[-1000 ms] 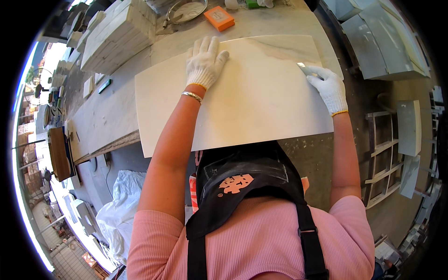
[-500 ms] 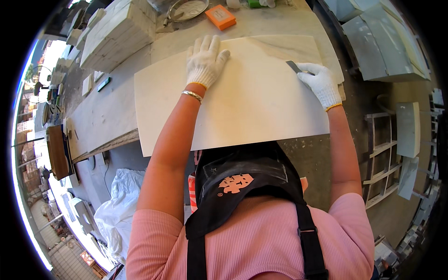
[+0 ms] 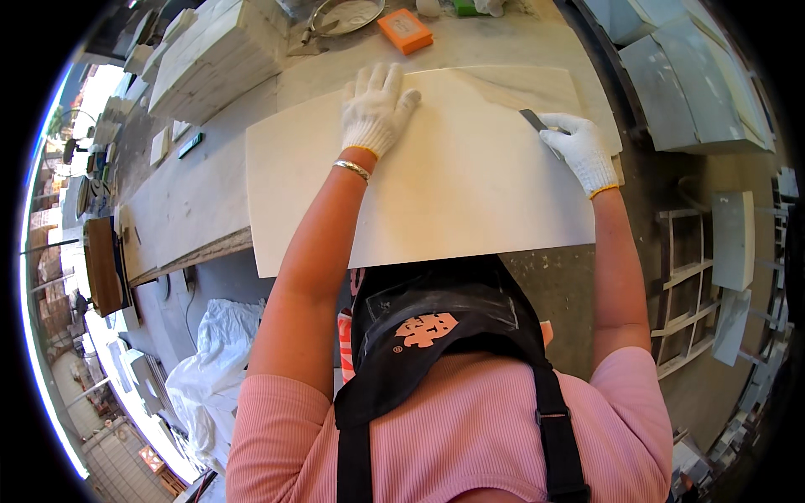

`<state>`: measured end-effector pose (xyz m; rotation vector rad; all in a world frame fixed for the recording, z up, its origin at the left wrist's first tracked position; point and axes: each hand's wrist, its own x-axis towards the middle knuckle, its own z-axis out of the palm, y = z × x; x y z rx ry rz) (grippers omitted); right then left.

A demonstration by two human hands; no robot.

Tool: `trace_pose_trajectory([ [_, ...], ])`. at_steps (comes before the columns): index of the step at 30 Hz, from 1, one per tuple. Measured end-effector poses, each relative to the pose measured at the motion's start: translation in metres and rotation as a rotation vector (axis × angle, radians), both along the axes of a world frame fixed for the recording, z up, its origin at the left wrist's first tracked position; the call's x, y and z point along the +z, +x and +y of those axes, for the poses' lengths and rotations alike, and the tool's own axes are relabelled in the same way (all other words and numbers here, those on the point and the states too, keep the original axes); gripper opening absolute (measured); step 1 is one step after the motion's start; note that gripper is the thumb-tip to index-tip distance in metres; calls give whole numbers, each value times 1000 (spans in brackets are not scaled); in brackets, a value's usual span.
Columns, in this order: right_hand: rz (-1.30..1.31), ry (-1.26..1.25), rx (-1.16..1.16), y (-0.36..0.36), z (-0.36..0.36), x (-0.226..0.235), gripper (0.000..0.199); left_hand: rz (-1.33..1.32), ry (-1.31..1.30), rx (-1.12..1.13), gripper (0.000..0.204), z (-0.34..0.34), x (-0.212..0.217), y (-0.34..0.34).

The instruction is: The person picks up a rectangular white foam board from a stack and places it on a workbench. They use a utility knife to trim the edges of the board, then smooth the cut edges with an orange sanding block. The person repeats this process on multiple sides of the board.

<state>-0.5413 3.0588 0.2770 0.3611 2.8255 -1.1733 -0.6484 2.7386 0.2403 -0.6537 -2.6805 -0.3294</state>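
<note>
A large pale slab [image 3: 470,184], white with a faint grey-brown vein toward its far right corner, lies on the worktable and overhangs the near edge. My left hand [image 3: 377,111], in a white knit glove, rests flat on the slab near its far edge, fingers stretched and thumb out. Toward the right end, my gloved right hand [image 3: 580,151] is closed round a flat grey scraper [image 3: 532,121]. The blade sticks out past the fingers to the upper left, low over the slab; whether it touches the surface I cannot tell. The grip hides its rear end.
Stacked white slabs [image 3: 220,63] stand on the worktable [image 3: 197,197] at the far left. Beyond the slab are an orange box [image 3: 405,31] and a round metal pan [image 3: 348,15] with white paste-like stuff. Big grey-white blocks [image 3: 692,84] and a metal rack [image 3: 688,285] stand at right.
The whole view has shifted slightly. Both hands keep nearly the same places on the slab, and the scraper stays in my right hand.
</note>
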Motion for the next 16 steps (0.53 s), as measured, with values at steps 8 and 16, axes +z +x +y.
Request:
trace_pose_trajectory([
  [8,81,-314,-67,6,-29,4,41,10,32,-33,51,2,-3,-7],
  [16,-202,-1535,99,-15,-128,-22,40,-58,-104,38,66,-5,-19,-14],
])
